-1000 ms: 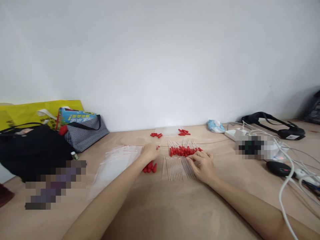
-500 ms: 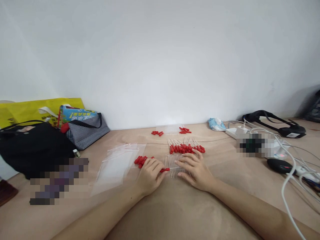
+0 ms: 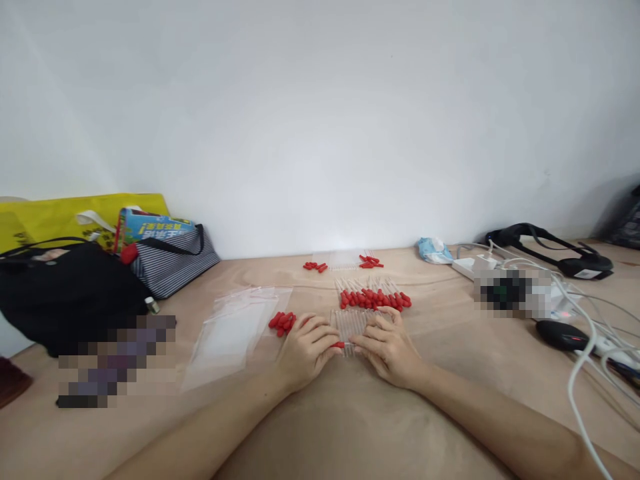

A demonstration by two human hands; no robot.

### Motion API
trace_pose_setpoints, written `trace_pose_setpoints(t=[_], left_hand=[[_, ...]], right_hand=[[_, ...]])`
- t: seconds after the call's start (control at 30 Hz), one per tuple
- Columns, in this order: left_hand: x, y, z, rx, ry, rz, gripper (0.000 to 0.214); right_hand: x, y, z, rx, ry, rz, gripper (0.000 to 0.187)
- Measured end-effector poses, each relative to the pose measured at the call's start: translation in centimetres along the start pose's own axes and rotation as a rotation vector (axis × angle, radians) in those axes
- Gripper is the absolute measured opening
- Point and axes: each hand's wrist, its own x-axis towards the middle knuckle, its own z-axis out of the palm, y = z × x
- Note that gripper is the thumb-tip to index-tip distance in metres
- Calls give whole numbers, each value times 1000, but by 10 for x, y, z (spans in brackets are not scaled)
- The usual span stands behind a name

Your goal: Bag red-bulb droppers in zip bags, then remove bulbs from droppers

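Note:
My left hand (image 3: pixel 306 350) pinches a small red rubber cap (image 3: pixel 339 345) at its fingertips. My right hand (image 3: pixel 387 347) has its fingers curled onto the near end of a row of clear glass tubes (image 3: pixel 353 321), meeting the cap. A small heap of loose red caps (image 3: pixel 282 322) lies just left of my left hand. Beyond the tubes lies a row of tubes with red caps fitted (image 3: pixel 374 298). Further back are two small clusters of red caps (image 3: pixel 315 267) (image 3: pixel 371 261).
Clear zip bags (image 3: pixel 235 328) lie to the left on the wooden table (image 3: pixel 350 427). A black bag (image 3: pixel 65 293), a striped bag (image 3: pixel 170 263) and a yellow bag (image 3: pixel 75 217) stand at far left. White cables (image 3: pixel 580 353), a power strip (image 3: pixel 473 265), a black mouse (image 3: pixel 561 335) and a black strap (image 3: pixel 550 247) crowd the right.
My left hand left the red cap heap with one cap and came to the near end of the clear tubes. My right hand slid closer until the fingertips met.

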Motion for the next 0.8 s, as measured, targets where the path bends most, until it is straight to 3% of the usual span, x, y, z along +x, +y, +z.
trace_pose_setpoints(t=[0.23, 0.5, 0.67, 0.8], left_hand=[[-4, 1, -8, 12, -16, 59, 20], [-15, -7, -14, -2, 122, -49, 15], [-7, -19, -17, -60, 215, -411, 23], [0, -55, -34, -60, 133, -679, 29]], right_hand=[[-5, 3, -6, 8, -16, -26, 19], [-25, 35, -14, -88, 85, 321, 21], [-23, 35, -5, -69, 103, 471, 25], [-19, 32, 2, -48, 78, 493, 27]])
